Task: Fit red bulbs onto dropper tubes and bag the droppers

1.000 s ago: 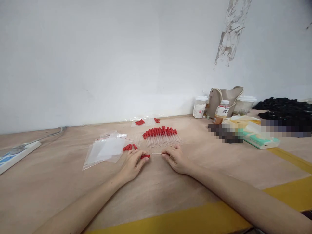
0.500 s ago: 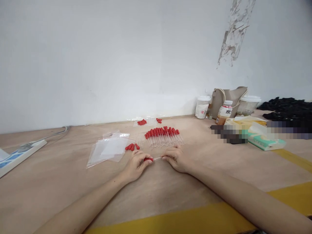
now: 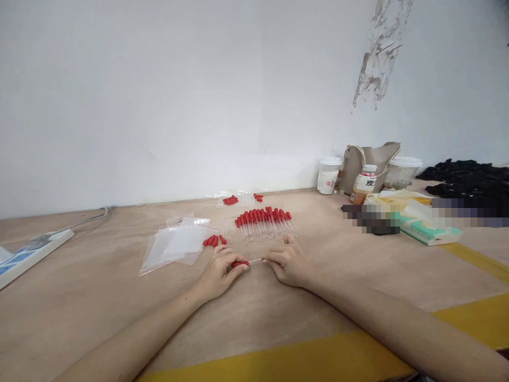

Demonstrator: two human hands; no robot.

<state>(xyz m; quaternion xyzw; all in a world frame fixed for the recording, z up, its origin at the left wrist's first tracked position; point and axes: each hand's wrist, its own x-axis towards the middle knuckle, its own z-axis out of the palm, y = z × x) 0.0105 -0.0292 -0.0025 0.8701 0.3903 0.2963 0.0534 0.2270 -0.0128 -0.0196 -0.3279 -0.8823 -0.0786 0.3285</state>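
Observation:
My left hand (image 3: 222,270) is closed around a red rubber dropper bulb (image 3: 239,263) at the table's middle. A thin clear dropper tube (image 3: 255,260) runs from the bulb's right end to my right hand (image 3: 288,262), whose fingertips pinch its far part. How deep the tube sits in the bulb is hidden. Just beyond my hands lies a row of droppers with red bulbs (image 3: 264,216), tubes toward me. Several loose red bulbs (image 3: 214,241) rest past my left hand, beside a few bare clear tubes (image 3: 228,229).
Clear zip bags (image 3: 175,241) lie left of the bulbs. More red bulbs (image 3: 230,200) sit on plastic near the wall. A power strip (image 3: 37,257) is at far left. Cups, a bottle (image 3: 363,184), a bag (image 3: 350,164) and a tissue pack (image 3: 431,229) stand at right.
My right fingers have shifted slightly left along the tube, closer to the bulb. The whole view has moved a little; my left hand keeps its grip.

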